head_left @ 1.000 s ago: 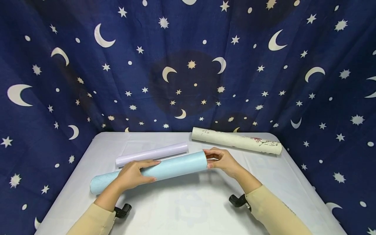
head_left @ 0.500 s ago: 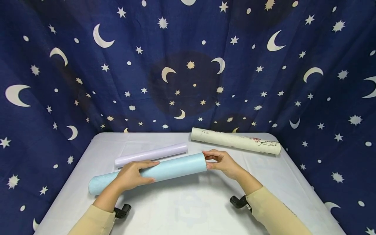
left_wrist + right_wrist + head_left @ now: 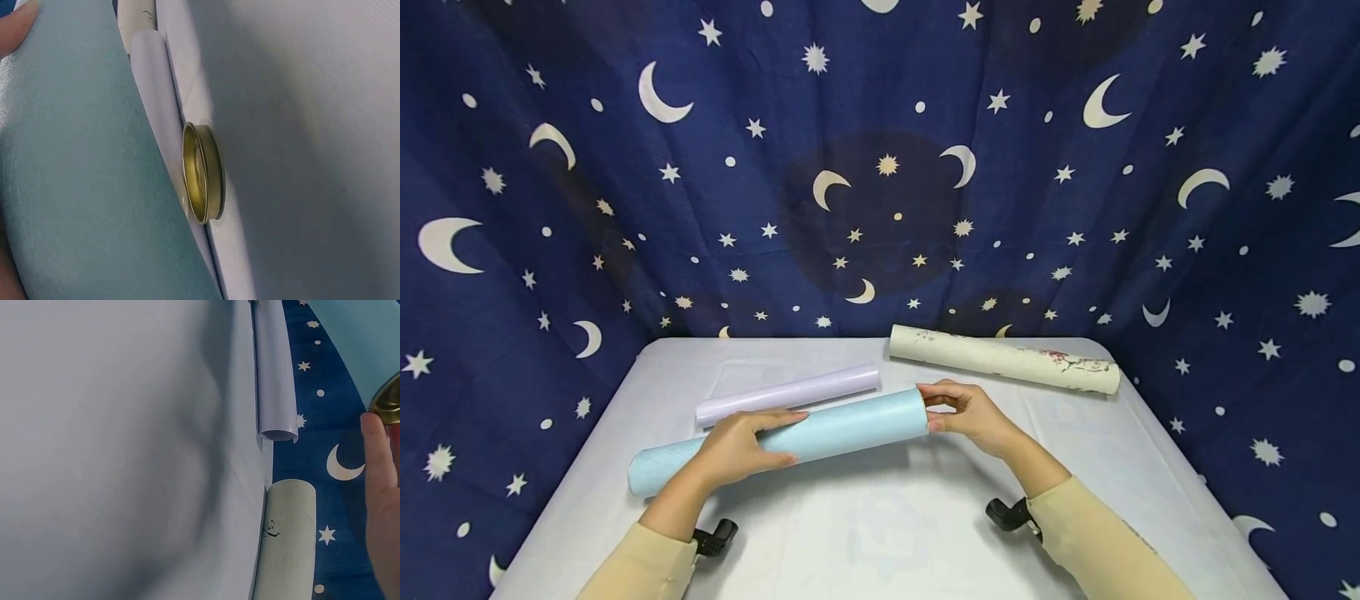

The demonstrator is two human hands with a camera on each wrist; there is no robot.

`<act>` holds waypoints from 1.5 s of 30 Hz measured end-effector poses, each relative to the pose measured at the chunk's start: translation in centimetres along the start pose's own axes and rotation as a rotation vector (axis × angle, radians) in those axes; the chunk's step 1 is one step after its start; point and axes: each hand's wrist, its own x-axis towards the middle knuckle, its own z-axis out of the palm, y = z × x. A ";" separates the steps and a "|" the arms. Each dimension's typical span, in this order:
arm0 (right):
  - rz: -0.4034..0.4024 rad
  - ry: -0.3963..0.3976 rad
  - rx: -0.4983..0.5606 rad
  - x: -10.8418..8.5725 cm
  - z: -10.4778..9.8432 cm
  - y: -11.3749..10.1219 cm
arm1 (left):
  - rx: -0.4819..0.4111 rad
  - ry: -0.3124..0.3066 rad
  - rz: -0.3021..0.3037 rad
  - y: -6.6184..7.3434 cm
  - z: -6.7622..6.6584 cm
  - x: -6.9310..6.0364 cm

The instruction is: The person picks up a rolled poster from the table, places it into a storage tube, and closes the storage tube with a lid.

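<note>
A long light blue tube (image 3: 857,425) lies slantwise across the middle of the head view, its right end raised off the table. My left hand (image 3: 733,450) grips it from above around its middle, thumb on the near side. At the right end my right hand (image 3: 970,417) pinches a gold metal cap (image 3: 389,403) in the tube's mouth, best seen in the right wrist view. Another gold cap (image 3: 205,174) stands on its edge on the table in the left wrist view, hidden by the tube in the head view.
Behind the tube lies a thin lavender paper roll (image 3: 790,395). A cream roll with a flower print (image 3: 1003,360) rests at the back right of the white table (image 3: 880,533). A navy curtain with moons and stars (image 3: 880,167) encloses the back and sides.
</note>
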 end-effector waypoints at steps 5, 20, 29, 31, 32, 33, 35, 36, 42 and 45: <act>-0.010 0.018 -0.013 0.1 0.0 0.0 | -0.005 0.010 0.027 0.1 0.0 0.1; 0.017 0.014 -0.018 -0.2 0.1 0.4 | 0.020 0.003 0.019 0.0 0.3 0.1; 0.052 0.006 -0.036 -0.4 0.0 0.6 | 0.041 0.004 0.035 -0.2 0.8 0.3; 0.058 -0.001 -0.038 -0.5 0.0 0.6 | 0.050 0.004 0.047 -0.3 0.8 0.3; 0.060 -0.002 -0.040 -0.5 0.0 0.6 | 0.052 0.005 0.052 -0.3 0.9 0.4; 0.062 -0.003 -0.041 -0.5 0.0 0.6 | 0.052 0.006 0.057 -0.3 0.9 0.4; 0.070 0.001 -0.046 -0.5 -0.1 0.6 | 0.049 0.010 0.065 -0.3 0.9 0.4; 0.072 0.002 -0.050 -0.5 -0.2 0.6 | 0.048 0.012 0.070 -0.3 0.9 0.4; 0.080 -0.004 -0.057 -0.5 -0.4 0.7 | 0.036 0.013 0.068 -0.2 0.9 0.4; 0.089 -0.006 -0.042 -0.6 -0.3 0.7 | 0.032 0.005 0.062 -0.2 0.9 0.3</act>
